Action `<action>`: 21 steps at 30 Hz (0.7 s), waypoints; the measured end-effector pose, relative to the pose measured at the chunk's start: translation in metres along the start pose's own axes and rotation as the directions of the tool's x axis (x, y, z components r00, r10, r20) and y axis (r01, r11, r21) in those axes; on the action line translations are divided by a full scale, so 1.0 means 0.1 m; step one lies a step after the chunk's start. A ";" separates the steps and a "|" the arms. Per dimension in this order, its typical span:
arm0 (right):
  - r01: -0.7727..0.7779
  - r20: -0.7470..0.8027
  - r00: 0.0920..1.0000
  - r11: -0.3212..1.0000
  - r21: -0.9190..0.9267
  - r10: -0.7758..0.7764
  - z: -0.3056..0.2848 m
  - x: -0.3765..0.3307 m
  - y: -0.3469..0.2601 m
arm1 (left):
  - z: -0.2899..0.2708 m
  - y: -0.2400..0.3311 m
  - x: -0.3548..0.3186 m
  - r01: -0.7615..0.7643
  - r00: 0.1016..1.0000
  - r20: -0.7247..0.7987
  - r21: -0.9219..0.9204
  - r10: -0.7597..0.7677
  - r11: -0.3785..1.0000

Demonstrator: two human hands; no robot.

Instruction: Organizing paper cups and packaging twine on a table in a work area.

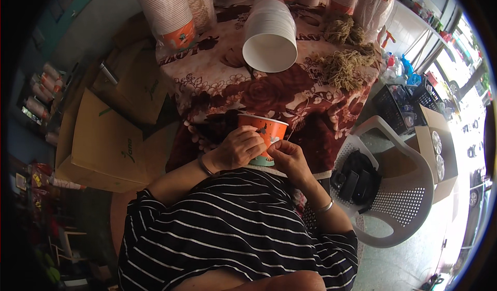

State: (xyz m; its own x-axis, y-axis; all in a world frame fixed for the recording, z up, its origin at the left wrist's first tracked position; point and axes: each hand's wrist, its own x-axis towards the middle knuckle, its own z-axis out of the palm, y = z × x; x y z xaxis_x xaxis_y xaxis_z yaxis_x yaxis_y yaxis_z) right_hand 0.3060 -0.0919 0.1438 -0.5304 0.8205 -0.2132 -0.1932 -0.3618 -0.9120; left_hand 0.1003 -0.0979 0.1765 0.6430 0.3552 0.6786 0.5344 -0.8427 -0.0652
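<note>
Black clothing with white stripes [228, 229] spreads across the near middle. At the left, stacked cups [46, 86] stand beyond large brown cardboard boxes [106, 141], with a metallic cylinder [108, 72] on the farther box. Plastic-wrapped cup stacks [173, 17] stand at the far left of the counter [207, 92], which is draped in a dark red floral cloth.

Left hand [240, 147], with a dark bracelet [207, 166], has its fingers curled against the left side of an orange cup [270, 129] at the counter's near edge. Farther back, a wrapped stack of white cups [269, 48] lies with its open mouth facing near. Right hand [289, 159] brings thumb and forefinger close together at the orange cup's right side; whether they meet or pinch something cannot be told. A silver bracelet [326, 207] circles that wrist.

Tan stringy bundles [344, 66] lie at the counter's far right. Farther right, a pale plastic chair [414, 198] bears a black bag [357, 180], beside an open carton [445, 180].
</note>
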 end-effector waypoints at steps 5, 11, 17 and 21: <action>0.126 -0.065 0.989 0.985 -0.115 -0.134 0.08 0.01 0.01 | 0.01 0.02 -0.08 0.060 0.998 0.038 -0.034 -0.058 0.998; 0.222 -0.005 0.972 0.926 -0.306 -0.235 0.00 0.04 0.11 | 0.01 0.01 -0.09 0.113 0.993 0.027 -0.069 -0.111 0.991; 0.248 -0.053 0.956 0.889 -0.384 -0.289 0.03 0.05 0.17 | 0.01 0.02 -0.09 0.121 0.993 0.025 -0.067 -0.120 0.990; 0.257 -0.130 0.941 0.909 -0.328 -0.313 0.08 0.07 0.20 | 0.05 0.00 -0.12 0.133 0.990 0.063 -0.074 -0.129 0.988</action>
State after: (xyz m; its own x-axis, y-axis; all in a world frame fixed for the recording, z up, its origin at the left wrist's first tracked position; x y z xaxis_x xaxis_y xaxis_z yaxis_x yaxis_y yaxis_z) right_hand 0.2923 -0.0970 0.1271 -0.3318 0.9425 0.0390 -0.0414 0.0268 -0.9988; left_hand 0.0955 -0.1002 0.1646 0.6018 0.4855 0.6342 0.5734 -0.8153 0.0801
